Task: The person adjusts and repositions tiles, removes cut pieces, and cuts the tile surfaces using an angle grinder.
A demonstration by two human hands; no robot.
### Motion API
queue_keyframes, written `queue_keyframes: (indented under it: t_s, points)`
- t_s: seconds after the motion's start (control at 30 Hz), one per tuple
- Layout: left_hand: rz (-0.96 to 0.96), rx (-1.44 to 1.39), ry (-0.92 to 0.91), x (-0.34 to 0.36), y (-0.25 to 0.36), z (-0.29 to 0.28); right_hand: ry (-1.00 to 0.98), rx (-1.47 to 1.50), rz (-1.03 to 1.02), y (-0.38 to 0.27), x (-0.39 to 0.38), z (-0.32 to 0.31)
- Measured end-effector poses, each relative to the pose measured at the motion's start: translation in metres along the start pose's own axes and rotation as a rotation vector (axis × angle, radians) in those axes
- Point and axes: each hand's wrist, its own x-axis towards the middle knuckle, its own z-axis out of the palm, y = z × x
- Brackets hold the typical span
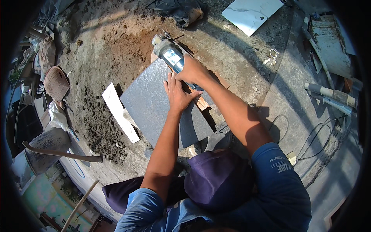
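A dark grey square tile (154,104) lies on the sandy ground in the middle of the view. My right hand (193,71) grips the body of a grey angle grinder (168,52), whose head sits at the tile's far edge. My left hand (177,94) rests flat on the tile just below the grinder, fingers spread and pressing down. A strip of wood (201,102) lies under the tile's right edge. Both forearms come in from below.
A narrow white tile offcut (119,112) lies left of the grey tile. A white marbled tile (251,13) sits at the top. A bucket with a wooden handle (48,149) stands at lower left. Pipes (328,92) and cables (320,139) lie on the right.
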Motion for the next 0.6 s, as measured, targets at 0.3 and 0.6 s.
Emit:
queue_keyframes:
  t_s: [0.3,0.6]
  points:
    - [0.005,0.012,-0.039,-0.002,-0.004,0.0,0.023,0.007,-0.013,0.01,-0.017,0.0]
    - [-0.011,0.035,-0.057,-0.001,-0.005,0.0,0.008,0.005,0.016,0.023,-0.035,0.0]
